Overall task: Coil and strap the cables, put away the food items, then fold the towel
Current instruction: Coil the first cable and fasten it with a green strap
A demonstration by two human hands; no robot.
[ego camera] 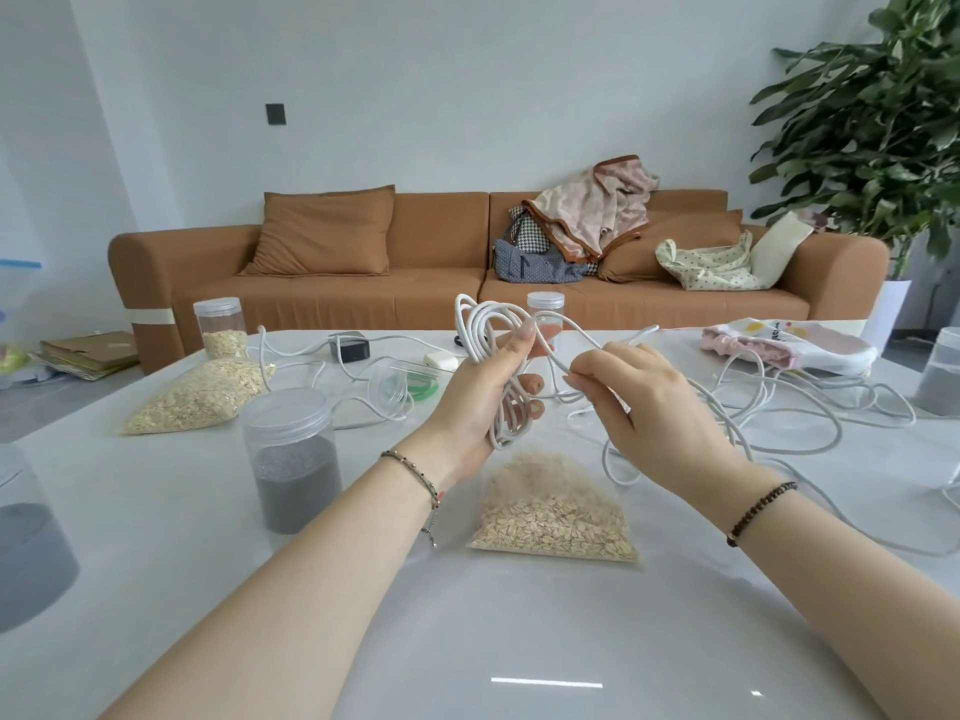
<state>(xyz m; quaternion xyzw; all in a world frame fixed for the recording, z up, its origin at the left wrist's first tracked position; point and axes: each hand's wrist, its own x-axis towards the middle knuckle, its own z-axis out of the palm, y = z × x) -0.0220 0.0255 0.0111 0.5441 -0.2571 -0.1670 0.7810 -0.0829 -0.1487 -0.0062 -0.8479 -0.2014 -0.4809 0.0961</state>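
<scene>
Between both hands, above the table [519, 641]: gripping coil [480, 324] of white cable in left hand [483, 402], fingers curled round it, loops standing near upright, long axis running top to bottom through the fist. Pinching slack [607, 459] just right of that grip with right hand [639, 402], thumb and fingertips closed narrow. Rest of slack trailing right of and beyond the right hand, tangled across the white top; nearer that hand, so probably fed leftward for the next loop. Below the grips, oats bag [556, 517]; left, grey jar [293, 459]; far right, towel [789, 345]. Behind, sofa [441, 252], plant [872, 122].
</scene>
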